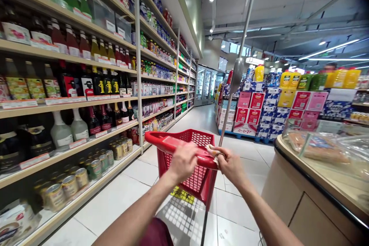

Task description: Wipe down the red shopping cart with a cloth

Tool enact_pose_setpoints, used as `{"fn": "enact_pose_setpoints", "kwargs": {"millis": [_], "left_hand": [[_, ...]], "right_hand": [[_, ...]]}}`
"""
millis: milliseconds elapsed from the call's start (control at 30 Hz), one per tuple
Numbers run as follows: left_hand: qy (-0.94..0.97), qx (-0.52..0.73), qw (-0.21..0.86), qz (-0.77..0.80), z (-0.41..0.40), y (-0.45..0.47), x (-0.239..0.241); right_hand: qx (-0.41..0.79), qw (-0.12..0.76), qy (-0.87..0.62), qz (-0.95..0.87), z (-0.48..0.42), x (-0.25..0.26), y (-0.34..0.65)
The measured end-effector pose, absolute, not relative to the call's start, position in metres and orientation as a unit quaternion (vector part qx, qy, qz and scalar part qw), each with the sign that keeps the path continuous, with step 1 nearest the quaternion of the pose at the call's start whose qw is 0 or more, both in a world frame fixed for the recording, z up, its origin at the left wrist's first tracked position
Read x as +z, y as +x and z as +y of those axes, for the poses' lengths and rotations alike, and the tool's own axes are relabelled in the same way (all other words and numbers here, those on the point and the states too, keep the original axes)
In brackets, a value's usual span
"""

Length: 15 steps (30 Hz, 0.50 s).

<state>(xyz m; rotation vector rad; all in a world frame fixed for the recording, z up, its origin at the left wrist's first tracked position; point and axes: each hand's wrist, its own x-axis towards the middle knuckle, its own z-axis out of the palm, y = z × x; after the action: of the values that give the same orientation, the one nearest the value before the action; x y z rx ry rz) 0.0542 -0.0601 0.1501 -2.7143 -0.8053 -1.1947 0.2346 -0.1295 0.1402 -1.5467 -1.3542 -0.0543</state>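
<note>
A red plastic shopping cart (201, 136) with perforated walls stands in front of me. My left hand (184, 160) is closed over the middle of its red handle (161, 140), slightly blurred. At the handle's right end, my right hand (229, 165) is closed on a crumpled whitish cloth or tissue (215, 152), close against the handle. Just behind it rises a long metal pole (229, 111) with a spoon-like bulge partway up; its fixing point is hidden. The inside bottom of the cart is mostly out of sight.
Tall shelves (69, 102) of bottles and cans line the left side. A counter (288, 184) with packaged food curves in close on the right. Stacked drink cartons (250, 113) stand ahead right, and glass-door fridges (206, 80) at the aisle's far end. White floor tiles (121, 196) run between.
</note>
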Motion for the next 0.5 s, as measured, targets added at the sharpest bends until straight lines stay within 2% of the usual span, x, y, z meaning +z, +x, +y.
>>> {"fn": "enact_pose_setpoints", "kwargs": {"millis": [133,233,367,500], "left_hand": [[-0.824,-0.396,0.060,-0.400,-0.042,0.045,0.157],[-0.845,-0.381,0.061,-0.371,-0.046,0.055,0.155],[-0.864,-0.373,0.045,-0.334,-0.060,0.066,0.153],[-0.890,-0.351,0.027,-0.291,-0.066,0.057,0.159]], "right_hand": [[-0.042,0.477,-0.696,-0.535,-0.137,0.146,0.257],[-0.058,0.485,-0.684,-0.542,-0.129,0.155,0.226],[-0.104,0.490,-0.587,-0.636,-0.117,0.162,0.180],[-0.147,0.470,-0.629,-0.602,-0.125,0.152,0.207]]}}
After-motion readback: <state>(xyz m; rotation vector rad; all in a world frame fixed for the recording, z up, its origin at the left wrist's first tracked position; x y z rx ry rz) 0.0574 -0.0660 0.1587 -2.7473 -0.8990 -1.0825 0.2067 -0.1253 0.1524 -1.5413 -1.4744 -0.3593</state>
